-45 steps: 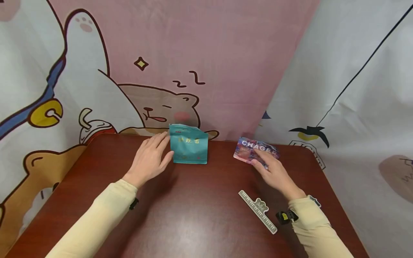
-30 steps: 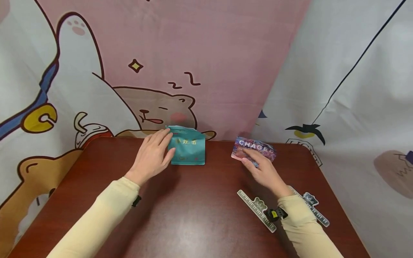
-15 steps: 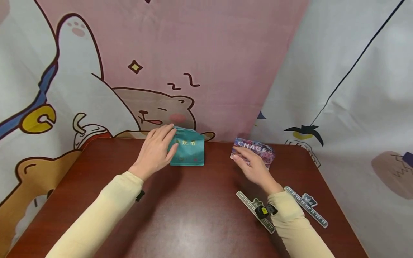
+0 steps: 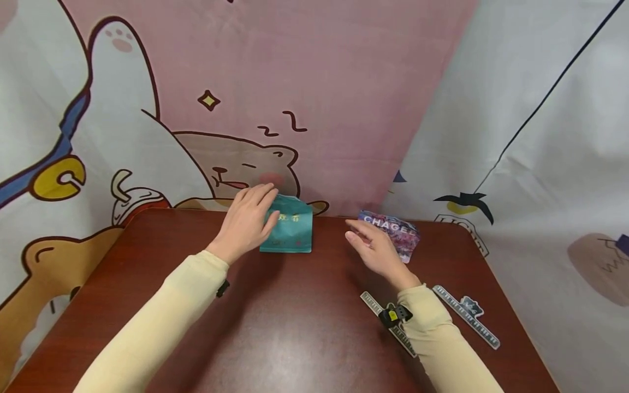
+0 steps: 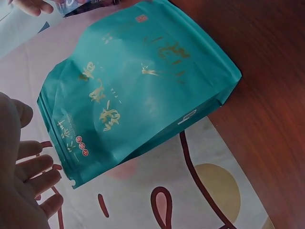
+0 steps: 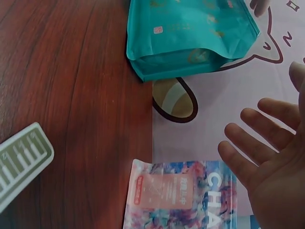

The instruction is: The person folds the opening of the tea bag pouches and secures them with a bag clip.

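A teal pouch with gold lettering stands upright near the table's back edge. In the head view my left hand overlaps its left side with fingers extended; the left wrist view shows a gap between the fingers and the pouch. A smaller purple-pink pouch marked CHAGE stands to the right. My right hand hovers in front of its left part, fingers spread and relaxed, holding nothing. The right wrist view shows that hand apart from both pouches.
Two long clips with piano-key patterns lie on the brown table: a greenish one, partly hidden by my right wrist, and a grey one further right. A cartoon-printed cloth hangs behind the table.
My right hand has moved left from over the CHAGE pouch, uncovering more of it and the grey clip. My left hand has shifted right and slightly up, covering more of the teal pouch.
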A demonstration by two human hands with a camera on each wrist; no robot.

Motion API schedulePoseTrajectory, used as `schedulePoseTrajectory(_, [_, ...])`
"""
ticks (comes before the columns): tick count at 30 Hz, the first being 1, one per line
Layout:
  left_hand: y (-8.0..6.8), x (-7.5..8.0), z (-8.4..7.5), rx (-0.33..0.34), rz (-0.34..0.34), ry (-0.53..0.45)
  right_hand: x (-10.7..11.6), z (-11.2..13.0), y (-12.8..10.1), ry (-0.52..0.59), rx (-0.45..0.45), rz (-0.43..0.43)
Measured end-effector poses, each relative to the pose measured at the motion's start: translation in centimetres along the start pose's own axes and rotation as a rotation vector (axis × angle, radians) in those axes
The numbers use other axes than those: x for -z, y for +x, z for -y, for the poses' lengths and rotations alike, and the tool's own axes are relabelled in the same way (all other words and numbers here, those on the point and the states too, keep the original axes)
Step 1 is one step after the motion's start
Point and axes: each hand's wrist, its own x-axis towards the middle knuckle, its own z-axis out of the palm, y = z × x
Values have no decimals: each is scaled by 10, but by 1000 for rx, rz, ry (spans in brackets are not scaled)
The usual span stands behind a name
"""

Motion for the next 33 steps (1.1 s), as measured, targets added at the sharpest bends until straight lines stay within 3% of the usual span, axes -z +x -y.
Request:
schedulePoseTrajectory(9, [11,-3,-1,-5,24,3,-6,4,8,32,-4,4])
schedulePoseTrajectory(22, [20,-10,-2,46,104,4,-18,7,22,20,-10,16])
schedulePoseTrajectory(33, [29,-16,-2,64,105,15,-34,9,34,53,-23,-12])
